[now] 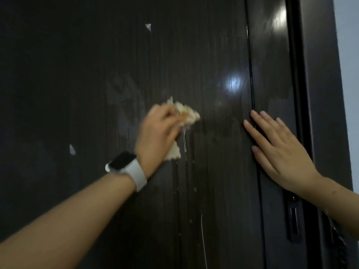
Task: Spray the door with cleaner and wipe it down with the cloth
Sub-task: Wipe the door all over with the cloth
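— What is the door made of?
— Dark wood-grain, glossy, wet-streaked, with shine spots.
— And the cloth?
— Soft, pale, crumpled fabric. The watch strap looks like smooth white matt rubber; the right frame is satin-dark.

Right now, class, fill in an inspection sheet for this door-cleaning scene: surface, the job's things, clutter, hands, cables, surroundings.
Surface: dark door, glossy, with wet drips running down below the cloth.
Job's things: pale crumpled cloth pressed to the door; no spray bottle in view.
Clutter: two small white scraps stuck on the door, one high, one lower left.
Hands: left hand grips the cloth, blurred; white-strapped watch on that wrist. Right hand lies flat with straight fingers across the door's edge.
Cables: nothing seen.
Surroundings: dark door frame at right, pale wall beyond it.
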Demonstrator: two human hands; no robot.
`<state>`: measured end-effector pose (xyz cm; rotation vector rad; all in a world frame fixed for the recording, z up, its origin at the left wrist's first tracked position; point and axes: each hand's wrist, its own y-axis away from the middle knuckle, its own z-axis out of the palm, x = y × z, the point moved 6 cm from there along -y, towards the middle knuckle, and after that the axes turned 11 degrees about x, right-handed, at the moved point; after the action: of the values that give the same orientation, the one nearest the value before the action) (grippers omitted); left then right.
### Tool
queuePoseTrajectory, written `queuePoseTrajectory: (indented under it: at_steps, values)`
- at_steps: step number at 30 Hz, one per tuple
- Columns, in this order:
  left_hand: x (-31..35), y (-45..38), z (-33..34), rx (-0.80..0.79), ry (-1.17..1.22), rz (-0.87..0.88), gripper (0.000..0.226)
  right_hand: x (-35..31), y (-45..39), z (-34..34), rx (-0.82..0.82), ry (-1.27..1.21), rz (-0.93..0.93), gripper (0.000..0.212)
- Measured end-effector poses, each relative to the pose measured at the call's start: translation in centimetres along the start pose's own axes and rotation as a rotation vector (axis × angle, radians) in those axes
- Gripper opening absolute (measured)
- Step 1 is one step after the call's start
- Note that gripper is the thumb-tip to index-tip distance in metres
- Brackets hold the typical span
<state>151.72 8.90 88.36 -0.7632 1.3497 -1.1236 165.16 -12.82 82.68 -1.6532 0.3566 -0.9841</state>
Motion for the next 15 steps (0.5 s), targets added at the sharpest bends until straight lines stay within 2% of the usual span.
queuePoseTrajectory:
  at_steps: [4,6,10,13,15]
  values:
    - [5.5,9.3,-0.1,-0.195,0.092,0.071,0.022,0.1,-0.1,-0.2,-0.019,-0.005,0.010,0.061]
    - [5.8,9.8,-0.2,-0.229,0.134,0.080,0.022,0.3,0.0,-0.2,-0.017,0.014,0.014,0.062]
    - [0.3,0.6,-1.1,0.060,0.129,-0.199,0.013,0.3,-0.1,0.1,0.003,0.013,0.018,0.061]
    - [-2.5,-5.3,-1.0,0.125,0.056,-0.266,0.016,0.2,0.0,0.0,0.018,-0.002,0.021,0.061]
    - [-2.3,-5.3,-0.7,0.143,0.051,-0.273,0.016,0.2,0.0,-0.1,0.017,-0.003,0.018,0.061]
